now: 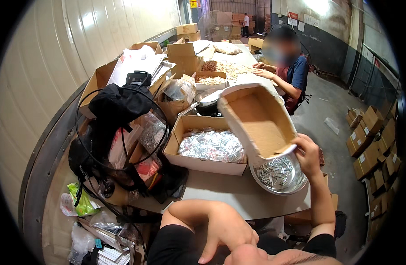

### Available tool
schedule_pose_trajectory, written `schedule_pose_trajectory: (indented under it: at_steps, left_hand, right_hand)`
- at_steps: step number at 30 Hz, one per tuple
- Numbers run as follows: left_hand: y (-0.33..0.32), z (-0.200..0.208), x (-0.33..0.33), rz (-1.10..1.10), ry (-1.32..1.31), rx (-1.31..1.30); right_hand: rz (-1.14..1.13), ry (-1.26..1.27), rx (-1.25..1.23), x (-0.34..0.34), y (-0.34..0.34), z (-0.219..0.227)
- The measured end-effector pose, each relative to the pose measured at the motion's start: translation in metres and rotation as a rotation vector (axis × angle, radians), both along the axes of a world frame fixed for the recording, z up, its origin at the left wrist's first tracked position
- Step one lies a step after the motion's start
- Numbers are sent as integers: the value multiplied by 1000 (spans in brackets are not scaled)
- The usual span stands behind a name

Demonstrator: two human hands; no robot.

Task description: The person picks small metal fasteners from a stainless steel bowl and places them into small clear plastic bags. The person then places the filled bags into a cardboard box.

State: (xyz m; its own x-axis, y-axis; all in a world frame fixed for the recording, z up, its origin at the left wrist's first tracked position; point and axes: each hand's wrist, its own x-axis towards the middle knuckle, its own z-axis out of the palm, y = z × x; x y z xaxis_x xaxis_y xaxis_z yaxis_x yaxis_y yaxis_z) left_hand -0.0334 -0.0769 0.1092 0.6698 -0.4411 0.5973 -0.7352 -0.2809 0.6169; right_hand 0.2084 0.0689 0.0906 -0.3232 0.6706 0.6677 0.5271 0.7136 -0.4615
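Observation:
My right hand (307, 152) grips the near edge of an empty cardboard box (258, 119), brown inside with white outer walls. The box hangs tilted, its open side toward me. Beneath it, a round metal bowl (295, 187) holds many small metal pins or screws (276, 172). Left of the bowl, an open cardboard carton (205, 165) is filled with small clear packets (212, 145) with metal parts inside. My left hand (227, 223) is drawn back close to my body, the arm bent. Its thumb points down, while the other fingers curl out of sight.
A co-worker (295, 75) reaches over small tan pieces (238, 70) on the table's far right side. A black bag (121, 104) and looping cable crowd the left edge. Behind the carton stand a metal pan (208, 97) and another filled box (211, 81). Cartons (366, 128) line the right.

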Motion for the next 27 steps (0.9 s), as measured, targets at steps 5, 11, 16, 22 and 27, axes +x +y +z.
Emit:
schedule_pose_trajectory:
  at_steps: [5,11,16,22,27]
  left_hand:
    - [2,-1,-8,33,-8,14]
    - [1,0,-13,64,8,38]
    - [3,-4,-10,59,13,50]
    - [6,-9,-10,46,-4,55]
    - [4,-8,-16,64,-7,64]
  right_hand:
    - [63,-79,60,-64,42,-3]
    - [8,-105,209,-124,56,-8]
    - [29,-269,496,-140,60,-25]
    - [24,-377,612,-141,67,-31]
    - [8,-412,518,-157,80,-33]
